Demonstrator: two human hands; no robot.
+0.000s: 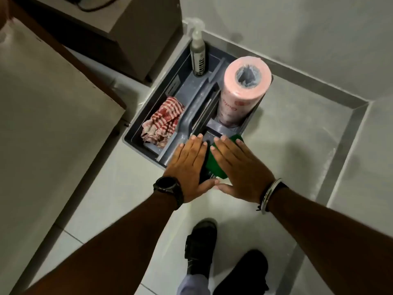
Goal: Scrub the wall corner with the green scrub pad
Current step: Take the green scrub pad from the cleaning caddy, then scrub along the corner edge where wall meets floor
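The green scrub pad [214, 165] lies in the near right compartment of a grey caddy [136, 137] on the floor. It shows between my two hands and past my right fingertips. My left hand [189, 167] and my right hand [238, 169] are stretched out flat, palms down, fingers apart, side by side above the pad. Neither hand grips anything. The wall corner [365, 103] lies to the right, where the grey skirting of two walls meets.
The caddy also holds a spray bottle [197, 54], a red checked cloth [163, 122] and an upright pink roll [244, 90]. A wooden cabinet [127, 24] and a board [49, 107] stand on the left. My two black shoes [200, 248] rest on the white tiled floor.
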